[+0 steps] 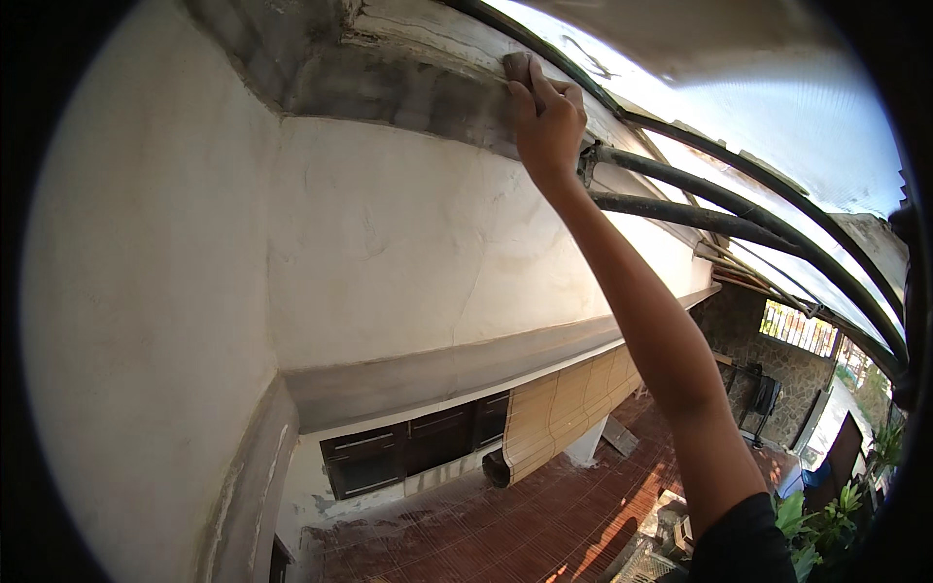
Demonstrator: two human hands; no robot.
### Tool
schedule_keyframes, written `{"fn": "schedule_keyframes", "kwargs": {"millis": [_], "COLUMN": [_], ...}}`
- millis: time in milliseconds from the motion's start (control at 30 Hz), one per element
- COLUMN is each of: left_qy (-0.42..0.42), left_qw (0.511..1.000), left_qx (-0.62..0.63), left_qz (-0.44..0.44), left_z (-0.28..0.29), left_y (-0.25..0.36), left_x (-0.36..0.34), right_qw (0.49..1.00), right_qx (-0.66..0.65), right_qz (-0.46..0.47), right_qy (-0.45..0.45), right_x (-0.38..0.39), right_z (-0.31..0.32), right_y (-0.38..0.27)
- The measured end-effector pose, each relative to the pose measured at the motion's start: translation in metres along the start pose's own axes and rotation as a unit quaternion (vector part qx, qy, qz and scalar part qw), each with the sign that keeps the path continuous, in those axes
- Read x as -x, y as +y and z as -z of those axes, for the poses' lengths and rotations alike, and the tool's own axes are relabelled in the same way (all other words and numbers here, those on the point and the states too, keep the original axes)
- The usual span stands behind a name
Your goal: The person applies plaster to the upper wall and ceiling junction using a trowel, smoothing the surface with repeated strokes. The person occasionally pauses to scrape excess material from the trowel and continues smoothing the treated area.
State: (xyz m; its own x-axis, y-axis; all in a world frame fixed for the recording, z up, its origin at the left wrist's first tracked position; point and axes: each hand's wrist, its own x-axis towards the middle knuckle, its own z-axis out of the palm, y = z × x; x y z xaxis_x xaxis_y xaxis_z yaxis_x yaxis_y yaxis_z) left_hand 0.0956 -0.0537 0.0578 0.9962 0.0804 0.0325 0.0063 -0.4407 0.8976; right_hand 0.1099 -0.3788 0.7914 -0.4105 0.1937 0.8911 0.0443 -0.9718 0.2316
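Note:
My right hand (pixel 552 121) is raised high at the end of a bare, outstretched arm. Its fingers close around a small grey-brown pad (pixel 514 66), possibly folded sandpaper; the grip covers most of it. The pad is against the upper edge of a grey band (pixel 408 95) that runs along the top of the cream wall (pixel 418 233). Above that band lies a pale, stained ledge (pixel 428 34). My left hand is out of the picture.
Dark curved metal pipes (pixel 709 209) meet the wall just right of my hand, beneath a translucent roof sheet (pixel 797 117). Lower down are a grey ledge (pixel 389 384), a bamboo blind (pixel 564 403), dark windows (pixel 418 447) and a red tiled floor (pixel 466 539). Green plants (pixel 826 530) stand at lower right.

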Motion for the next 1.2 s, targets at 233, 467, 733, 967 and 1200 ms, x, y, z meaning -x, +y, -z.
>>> {"fn": "schedule_keyframes", "kwargs": {"millis": [233,467,733,967,1200], "left_qy": [0.009,0.018,0.027,0.007,-0.014], "left_qw": [1.000,1.000,1.000,1.000,0.999], "left_qx": [-0.003,0.000,-0.001,0.019,0.029], "left_qz": [0.005,0.001,0.011,0.003,-0.008], "left_z": [-0.003,-0.009,-0.007,-0.016,-0.008], "left_y": [-0.007,-0.008,-0.022,-0.036,-0.067], "left_x": [0.006,0.013,0.016,0.028,0.038], "right_qw": [0.966,0.986,0.965,0.993,0.968], "right_qx": [0.077,-0.067,-0.039,-0.085,0.011], "right_qz": [-0.243,0.149,-0.201,0.018,-0.249], "right_qy": [0.038,0.000,0.166,0.078,0.041], "right_x": [-0.011,0.023,0.035,0.001,-0.005], "right_z": [0.018,-0.001,-0.002,-0.021,0.028], "right_y": [0.022,-0.016,0.062,-0.064,0.023]}}
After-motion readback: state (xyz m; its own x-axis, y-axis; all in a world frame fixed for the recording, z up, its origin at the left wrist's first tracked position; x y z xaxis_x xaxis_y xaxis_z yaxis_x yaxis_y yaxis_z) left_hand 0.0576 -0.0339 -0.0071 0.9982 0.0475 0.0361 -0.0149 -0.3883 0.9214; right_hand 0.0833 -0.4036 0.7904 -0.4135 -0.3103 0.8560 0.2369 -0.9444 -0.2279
